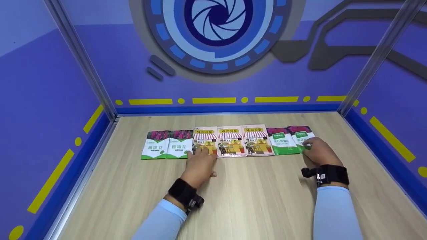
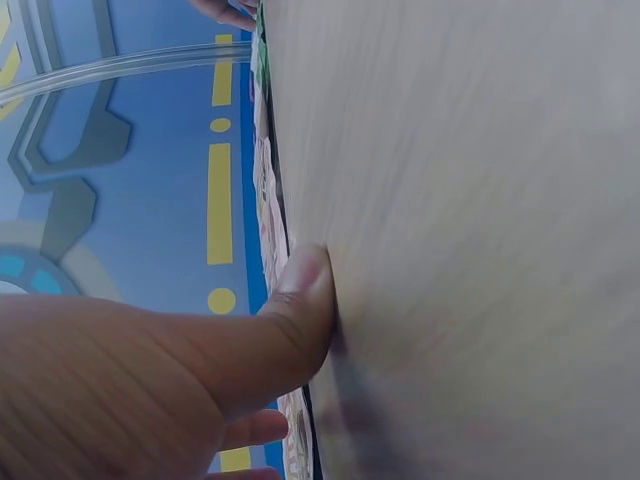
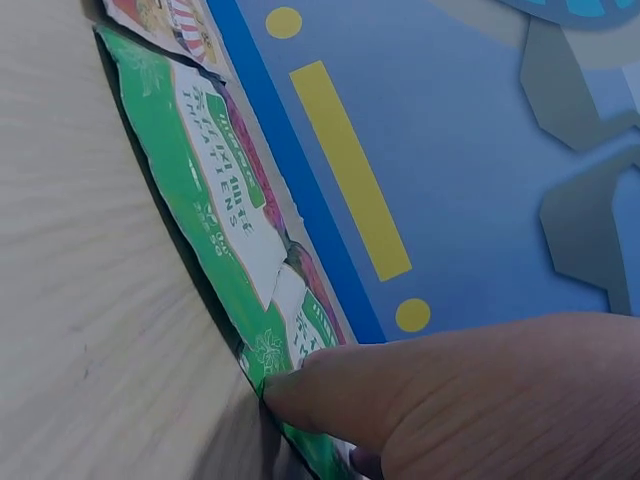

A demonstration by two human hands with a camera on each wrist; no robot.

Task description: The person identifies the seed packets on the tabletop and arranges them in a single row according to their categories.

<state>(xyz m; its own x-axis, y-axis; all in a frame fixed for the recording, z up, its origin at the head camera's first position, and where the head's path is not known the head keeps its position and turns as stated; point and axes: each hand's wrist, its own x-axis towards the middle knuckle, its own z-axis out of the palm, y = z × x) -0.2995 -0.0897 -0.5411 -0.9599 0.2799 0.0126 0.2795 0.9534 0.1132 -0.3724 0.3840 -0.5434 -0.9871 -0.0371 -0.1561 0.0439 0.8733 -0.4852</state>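
Several flat seed packets lie side by side in a row on the wooden table. Two white-and-green packets with purple flowers (image 1: 155, 144) are at the left. Three pink packets with a striped-awning picture (image 1: 230, 141) fill the middle, and two green packets with magenta flowers (image 1: 283, 141) end the row at the right. My left hand (image 1: 200, 168) rests its fingers on the leftmost pink packet, its thumb (image 2: 305, 290) out to the side near the lower edge. My right hand (image 1: 322, 153) touches the rightmost green packet (image 3: 305, 315), thumb (image 3: 320, 395) on its lower edge.
The pale wooden table (image 1: 253, 200) is enclosed by blue-purple panels with yellow dashes. The back panel (image 1: 213, 90) stands just beyond the row. Metal posts (image 1: 83, 63) mark the corners. Both wrists wear black straps with small cameras (image 1: 195, 201).
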